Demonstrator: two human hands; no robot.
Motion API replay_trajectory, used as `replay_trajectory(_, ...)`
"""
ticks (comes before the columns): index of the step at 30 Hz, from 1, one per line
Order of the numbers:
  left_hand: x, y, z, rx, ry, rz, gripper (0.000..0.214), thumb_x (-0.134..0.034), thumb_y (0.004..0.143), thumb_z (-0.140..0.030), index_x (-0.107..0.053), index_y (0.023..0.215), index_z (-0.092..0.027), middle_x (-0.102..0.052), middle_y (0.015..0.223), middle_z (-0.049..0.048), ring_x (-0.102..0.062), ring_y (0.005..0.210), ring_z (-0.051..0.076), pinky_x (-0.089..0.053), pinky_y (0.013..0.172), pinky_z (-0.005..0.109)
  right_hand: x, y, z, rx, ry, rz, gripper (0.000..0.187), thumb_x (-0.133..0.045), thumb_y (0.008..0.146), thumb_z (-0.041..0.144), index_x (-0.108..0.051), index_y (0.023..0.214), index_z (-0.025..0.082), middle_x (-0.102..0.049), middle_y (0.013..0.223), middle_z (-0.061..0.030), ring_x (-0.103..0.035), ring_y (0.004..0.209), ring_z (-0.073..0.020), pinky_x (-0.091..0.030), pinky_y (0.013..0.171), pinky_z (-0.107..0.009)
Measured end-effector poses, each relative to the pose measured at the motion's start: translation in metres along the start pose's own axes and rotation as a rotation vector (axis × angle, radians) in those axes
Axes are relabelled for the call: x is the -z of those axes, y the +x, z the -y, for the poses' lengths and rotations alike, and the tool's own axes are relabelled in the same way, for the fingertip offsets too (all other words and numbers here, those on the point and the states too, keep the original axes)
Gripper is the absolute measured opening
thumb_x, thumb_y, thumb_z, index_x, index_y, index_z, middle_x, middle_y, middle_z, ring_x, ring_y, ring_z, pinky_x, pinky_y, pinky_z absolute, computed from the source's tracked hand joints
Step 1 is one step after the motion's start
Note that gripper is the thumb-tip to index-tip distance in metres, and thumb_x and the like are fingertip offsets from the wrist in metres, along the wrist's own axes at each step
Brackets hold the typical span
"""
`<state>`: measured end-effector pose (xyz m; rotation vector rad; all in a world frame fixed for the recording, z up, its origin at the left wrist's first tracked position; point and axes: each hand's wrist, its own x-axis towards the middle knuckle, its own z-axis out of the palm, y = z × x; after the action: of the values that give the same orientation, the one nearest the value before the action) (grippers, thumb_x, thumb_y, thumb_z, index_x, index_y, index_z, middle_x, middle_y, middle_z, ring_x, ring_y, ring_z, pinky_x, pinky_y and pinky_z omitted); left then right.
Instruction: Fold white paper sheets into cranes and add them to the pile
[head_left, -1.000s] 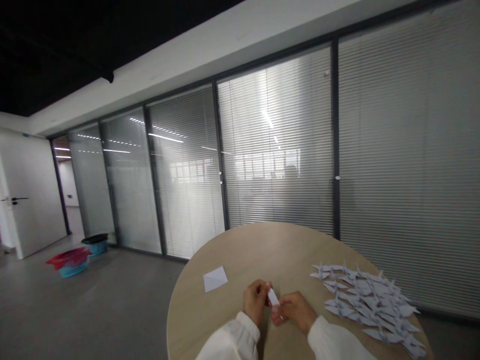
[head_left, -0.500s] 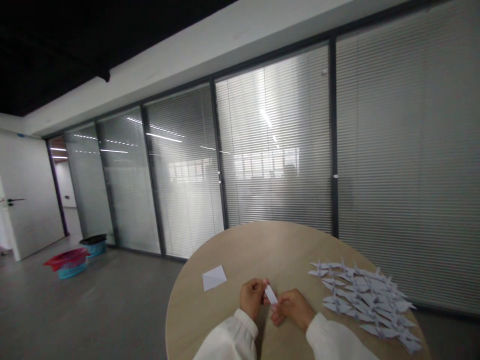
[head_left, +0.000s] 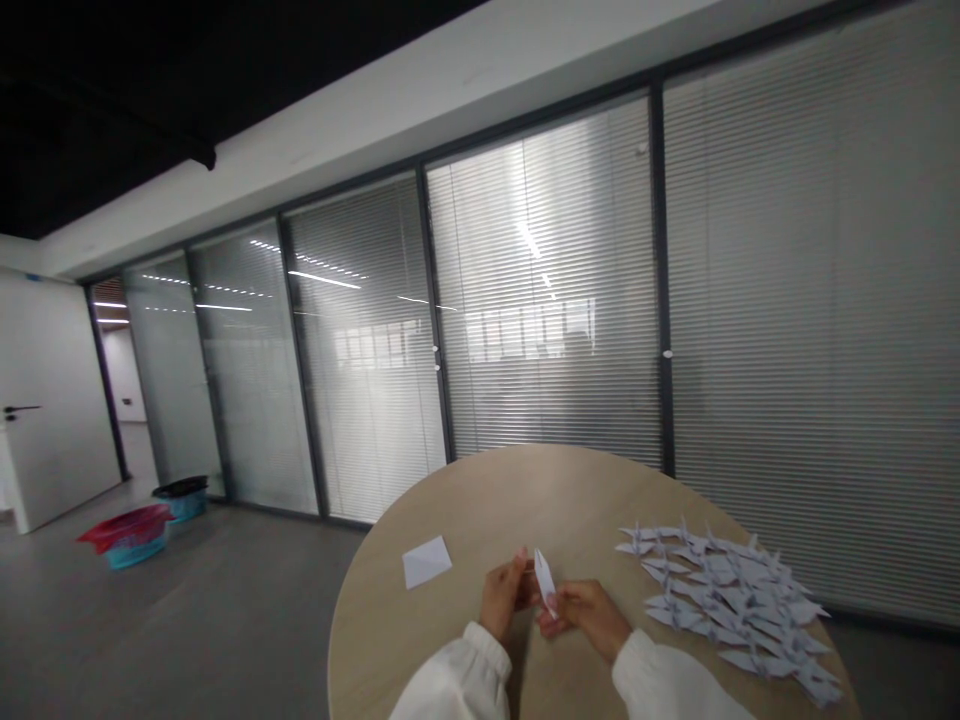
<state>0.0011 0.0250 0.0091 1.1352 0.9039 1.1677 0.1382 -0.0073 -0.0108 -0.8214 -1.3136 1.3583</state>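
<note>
A small folded piece of white paper [head_left: 544, 578] stands pointed up between my two hands, low over a round wooden table [head_left: 487, 500]. My left hand [head_left: 504, 597] pinches its left side with the fingers closed. On the other side, my right hand [head_left: 585, 613] grips its lower end, fingers curled. Both arms wear white sleeves. A flat white sheet [head_left: 426, 562] lies on the table left of my hands. To the right spreads a heap of several folded white paper cranes [head_left: 731, 600].
Glass partition walls with closed blinds [head_left: 540, 300] run behind the table. On the grey floor at far left stand a red-lined basket [head_left: 124, 530] and a black-lined blue basket [head_left: 180, 495]. A white door [head_left: 45, 400] is at the left edge.
The folded paper has turned from lying slanted between my fingers to standing more upright with its tip up. My left fingers have shifted on it. The view has drifted slightly.
</note>
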Motion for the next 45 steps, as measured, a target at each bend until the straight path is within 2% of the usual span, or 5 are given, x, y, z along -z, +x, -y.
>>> replay_trajectory(3,0.0,-0.001,0.003,-0.068,0.084,0.127,0.044,-0.066,0.053,-0.051,-0.062,0.061,-0.007,-0.054,0.049,0.0015,-0.047,0.044,0.009,-0.036,0.047,0.022,0.0,0.001,-0.001,0.001,-0.012,0.021,0.047,-0.064,0.055,0.054,-0.063,0.07,0.009,-0.065,0.058,-0.0066,-0.064,0.059,-0.0227,-0.049,0.063,-0.038)
replay_trajectory(7,0.004,0.0,0.001,-0.095,0.11,0.111,0.045,-0.065,0.052,-0.053,-0.061,0.053,-0.009,-0.048,0.043,-0.001,-0.041,0.041,0.008,-0.031,0.043,0.021,0.002,0.0,0.0,0.005,-0.176,-0.027,0.049,-0.049,0.065,0.059,-0.061,0.071,0.013,-0.065,0.061,-0.0059,-0.063,0.06,-0.021,-0.049,0.06,-0.034)
replay_trajectory(12,0.006,0.0,-0.001,-0.013,0.151,0.065,0.045,-0.066,0.047,-0.055,-0.056,0.044,-0.011,-0.04,0.037,-0.0045,-0.036,0.036,0.006,-0.03,0.04,0.021,0.005,-0.008,0.019,0.312,-0.527,-0.232,0.026,-0.053,0.071,0.038,-0.06,0.088,0.02,-0.062,0.081,-0.0054,-0.058,0.078,-0.0184,-0.046,0.067,-0.028)
replay_trajectory(19,0.004,0.0,0.005,0.114,0.173,0.087,0.045,-0.068,0.04,-0.055,-0.057,0.047,-0.012,-0.041,0.035,-0.0051,-0.036,0.034,0.006,-0.034,0.041,0.023,0.001,-0.011,0.025,0.397,-0.676,-0.138,0.013,-0.057,0.067,0.019,-0.067,0.074,0.022,-0.052,0.08,-0.0018,-0.052,0.08,-0.0161,-0.042,0.074,-0.028)
replay_trajectory(45,0.002,-0.002,0.008,0.027,0.148,0.127,0.039,-0.074,0.041,-0.044,-0.06,0.053,-0.01,-0.05,0.043,-0.002,-0.043,0.039,0.008,-0.033,0.042,0.021,0.01,-0.003,0.013,0.302,-0.552,-0.139,0.01,-0.061,0.064,0.028,-0.062,0.063,0.018,-0.055,0.073,-0.0017,-0.054,0.073,-0.0166,-0.042,0.062,-0.025)
